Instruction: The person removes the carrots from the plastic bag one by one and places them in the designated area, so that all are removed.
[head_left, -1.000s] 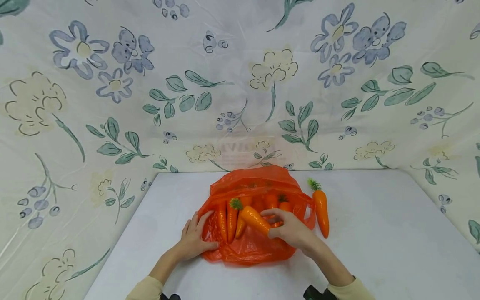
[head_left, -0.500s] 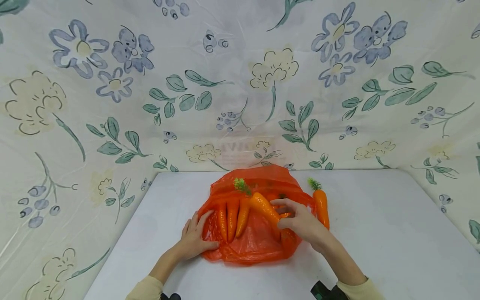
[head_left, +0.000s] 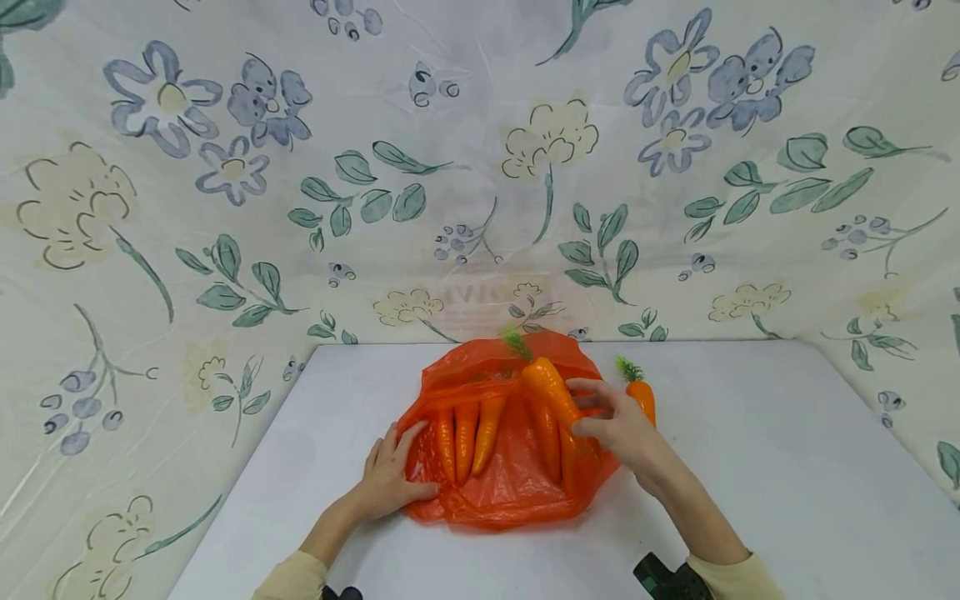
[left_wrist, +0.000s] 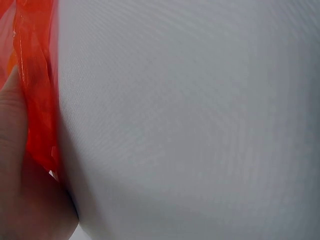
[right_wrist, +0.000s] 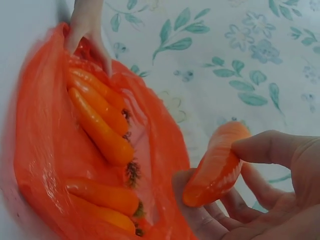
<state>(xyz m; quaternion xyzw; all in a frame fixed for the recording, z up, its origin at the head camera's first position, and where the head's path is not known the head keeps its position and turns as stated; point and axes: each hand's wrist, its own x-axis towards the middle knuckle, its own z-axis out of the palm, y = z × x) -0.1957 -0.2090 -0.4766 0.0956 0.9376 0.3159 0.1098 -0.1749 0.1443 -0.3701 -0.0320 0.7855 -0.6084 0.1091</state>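
In the head view, my right hand (head_left: 626, 437) pinches an orange toy carrot (head_left: 551, 385) by its narrow end, over the right part of a red plastic bag (head_left: 502, 504). The carrot's green top points away to the upper left. The right wrist view shows thumb and fingers on either side of this carrot (right_wrist: 215, 167), apart from those in the bag. My left hand (head_left: 390, 467) rests on the bag's left edge, fingers spread, thumb along the front. Several carrots (head_left: 489, 433) lie in the bag, in a left and a right group.
Another carrot (head_left: 641, 396) lies on the white table (head_left: 765, 467) just right of the bag, partly hidden by my right hand. A flowered cloth (head_left: 480, 167) rises behind the table and along its sides. Dark devices (head_left: 667, 577) show near both wrists.
My right hand has lifted the carrot away and to the right, from over the bag's middle towards its back right. More of the right group shows. The left hand stays in place.
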